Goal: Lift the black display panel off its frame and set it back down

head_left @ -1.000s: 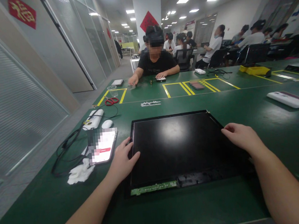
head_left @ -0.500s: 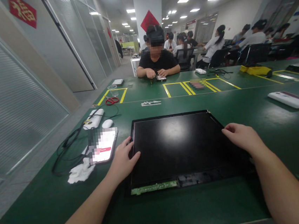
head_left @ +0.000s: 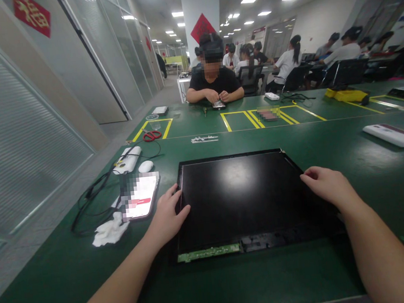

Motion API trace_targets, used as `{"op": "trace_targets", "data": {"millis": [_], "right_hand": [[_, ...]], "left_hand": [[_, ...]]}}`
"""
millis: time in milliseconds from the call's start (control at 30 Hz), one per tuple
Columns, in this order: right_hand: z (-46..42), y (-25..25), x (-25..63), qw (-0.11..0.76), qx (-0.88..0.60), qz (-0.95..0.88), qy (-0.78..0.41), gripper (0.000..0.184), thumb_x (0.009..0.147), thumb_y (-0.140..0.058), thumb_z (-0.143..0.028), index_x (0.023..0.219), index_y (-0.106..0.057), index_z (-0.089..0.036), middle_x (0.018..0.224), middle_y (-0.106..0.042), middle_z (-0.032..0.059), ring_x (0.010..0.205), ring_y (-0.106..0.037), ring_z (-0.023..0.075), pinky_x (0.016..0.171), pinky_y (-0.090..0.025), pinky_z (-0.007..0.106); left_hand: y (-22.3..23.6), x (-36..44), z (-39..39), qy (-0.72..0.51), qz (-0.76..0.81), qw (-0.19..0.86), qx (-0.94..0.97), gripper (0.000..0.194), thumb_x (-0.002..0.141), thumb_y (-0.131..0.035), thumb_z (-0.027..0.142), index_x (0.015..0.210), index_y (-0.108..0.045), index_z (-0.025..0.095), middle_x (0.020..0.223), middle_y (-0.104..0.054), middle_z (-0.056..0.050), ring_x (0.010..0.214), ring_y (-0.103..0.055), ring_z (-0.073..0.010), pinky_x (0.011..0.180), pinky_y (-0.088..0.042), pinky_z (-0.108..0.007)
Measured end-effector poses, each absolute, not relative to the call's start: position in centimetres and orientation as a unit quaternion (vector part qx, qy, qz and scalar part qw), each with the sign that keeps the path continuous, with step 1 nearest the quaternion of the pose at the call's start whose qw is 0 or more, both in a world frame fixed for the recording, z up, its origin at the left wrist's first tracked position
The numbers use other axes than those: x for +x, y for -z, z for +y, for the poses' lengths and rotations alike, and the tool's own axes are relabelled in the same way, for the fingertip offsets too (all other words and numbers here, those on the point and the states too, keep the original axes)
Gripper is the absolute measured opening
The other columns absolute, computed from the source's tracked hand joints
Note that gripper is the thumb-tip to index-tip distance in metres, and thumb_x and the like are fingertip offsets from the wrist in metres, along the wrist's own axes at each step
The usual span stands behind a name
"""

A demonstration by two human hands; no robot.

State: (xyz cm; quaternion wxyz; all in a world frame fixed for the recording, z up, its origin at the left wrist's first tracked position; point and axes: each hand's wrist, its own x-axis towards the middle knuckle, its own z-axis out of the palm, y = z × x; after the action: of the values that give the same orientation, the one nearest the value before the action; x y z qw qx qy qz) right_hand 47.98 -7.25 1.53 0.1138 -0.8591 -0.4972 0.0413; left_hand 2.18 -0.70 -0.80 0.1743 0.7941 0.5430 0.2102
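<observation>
A black LCD display panel (head_left: pixel 250 204) lies flat on the green table in front of me, with a bright ceiling reflection on its glass. Along its near edge a strip of green circuit board (head_left: pixel 209 252) is exposed. My left hand (head_left: pixel 169 214) grips the panel's left edge, thumb over the top and fingers along the side. At the opposite edge, my right hand (head_left: pixel 323 185) pinches the frame between thumb and curled fingers; some of those fingertips are hidden.
Left of the panel are a phone (head_left: pixel 144 195), crumpled tissue (head_left: pixel 110 231), a white mouse (head_left: pixel 146 167), black cables (head_left: pixel 90 193) and red-handled scissors (head_left: pixel 152 136). A white device (head_left: pixel 391 135) lies at right. Across the table sits a person (head_left: pixel 214 81) handling a small device.
My hands and the panel hold their places. The person across the table has brought both hands together over the small device.
</observation>
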Motion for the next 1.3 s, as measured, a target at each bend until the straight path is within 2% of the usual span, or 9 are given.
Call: {"op": "trace_targets", "data": {"millis": [233, 433, 567, 700, 800, 967, 1167, 1300], "right_hand": [[-7.1, -1.2, 48.3, 0.122, -0.858, -0.497, -0.038, 0.029, 0.084, -0.053, -0.044, 0.085, -0.073, -0.023, 0.085, -0.073, 0.0095, 0.075, -0.065, 0.0261, 0.064, -0.045, 0.036], [-7.2, -1.4, 48.3, 0.139, -0.863, -0.482, -0.055, 0.029, 0.083, -0.052, -0.045, 0.085, -0.072, -0.024, 0.085, -0.073, 0.008, 0.079, -0.065, 0.0268, 0.067, -0.045, 0.036], [-7.2, -1.7, 48.2, 0.146, -0.867, -0.47, -0.074, 0.027, 0.083, -0.053, -0.044, 0.084, -0.071, -0.025, 0.081, -0.073, 0.0067, 0.078, -0.065, 0.0266, 0.067, -0.045, 0.036], [-7.2, -1.7, 48.2, 0.142, -0.868, -0.47, -0.067, 0.027, 0.083, -0.053, -0.045, 0.083, -0.072, -0.025, 0.083, -0.073, 0.007, 0.079, -0.065, 0.0272, 0.066, -0.044, 0.036], [-7.1, -1.6, 48.3, 0.143, -0.868, -0.472, -0.05, 0.027, 0.082, -0.054, -0.045, 0.082, -0.072, -0.025, 0.084, -0.073, 0.0083, 0.077, -0.065, 0.0273, 0.064, -0.044, 0.036], [-7.0, -1.4, 48.5, 0.139, -0.873, -0.466, -0.044, 0.027, 0.081, -0.054, -0.045, 0.081, -0.072, -0.025, 0.083, -0.073, 0.0088, 0.076, -0.064, 0.0279, 0.063, -0.044, 0.036], [-7.0, -1.4, 48.4, 0.117, -0.877, -0.465, -0.037, 0.03, 0.082, -0.052, -0.046, 0.086, -0.072, -0.024, 0.086, -0.073, 0.0103, 0.076, -0.065, 0.0294, 0.062, -0.043, 0.037], [-7.0, -1.4, 48.2, 0.123, -0.875, -0.466, -0.038, 0.031, 0.083, -0.051, -0.045, 0.088, -0.073, -0.024, 0.089, -0.074, 0.0103, 0.078, -0.066, 0.0287, 0.062, -0.044, 0.036]], "left_hand": [[0.4, 2.3, -1.0, -0.211, 0.548, 0.212, 0.781, 0.062, 0.087, -0.055, 0.04, 0.14, -0.055, 0.01, 0.158, -0.042, -0.023, 0.145, -0.041, -0.0352, 0.118, -0.032, -0.055], [0.2, 1.8, -0.4, -0.212, 0.558, 0.184, 0.781, 0.058, 0.09, -0.046, 0.034, 0.141, -0.053, 0.008, 0.154, -0.048, -0.022, 0.143, -0.044, -0.0321, 0.118, -0.034, -0.052], [0.5, 1.4, 0.1, -0.182, 0.576, 0.125, 0.787, 0.053, 0.089, -0.048, 0.03, 0.135, -0.058, 0.005, 0.149, -0.052, -0.026, 0.14, -0.047, -0.0369, 0.116, -0.037, -0.055], [0.6, 1.4, 0.1, -0.163, 0.569, 0.118, 0.798, 0.043, 0.089, -0.05, 0.031, 0.12, -0.068, 0.008, 0.146, -0.055, -0.027, 0.137, -0.049, -0.0414, 0.112, -0.04, -0.058], [0.6, 1.4, -0.1, -0.157, 0.567, 0.115, 0.801, 0.043, 0.089, -0.049, 0.031, 0.118, -0.07, 0.008, 0.144, -0.056, -0.027, 0.136, -0.051, -0.0412, 0.112, -0.04, -0.057], [0.7, 1.3, 0.1, -0.167, 0.564, 0.119, 0.8, 0.041, 0.089, -0.051, 0.033, 0.12, -0.07, 0.013, 0.142, -0.061, -0.02, 0.134, -0.053, -0.0379, 0.113, -0.04, -0.055], [0.9, 1.3, 0.2, -0.196, 0.545, 0.133, 0.804, 0.039, 0.087, -0.05, 0.026, 0.115, -0.071, 0.01, 0.138, -0.063, -0.024, 0.13, -0.056, -0.039, 0.111, -0.041, -0.057], [0.7, 1.4, 0.1, -0.228, 0.544, 0.151, 0.793, 0.037, 0.085, -0.051, 0.024, 0.114, -0.071, 0.015, 0.134, -0.067, -0.019, 0.129, -0.058, -0.037, 0.111, -0.042, -0.058]]}}
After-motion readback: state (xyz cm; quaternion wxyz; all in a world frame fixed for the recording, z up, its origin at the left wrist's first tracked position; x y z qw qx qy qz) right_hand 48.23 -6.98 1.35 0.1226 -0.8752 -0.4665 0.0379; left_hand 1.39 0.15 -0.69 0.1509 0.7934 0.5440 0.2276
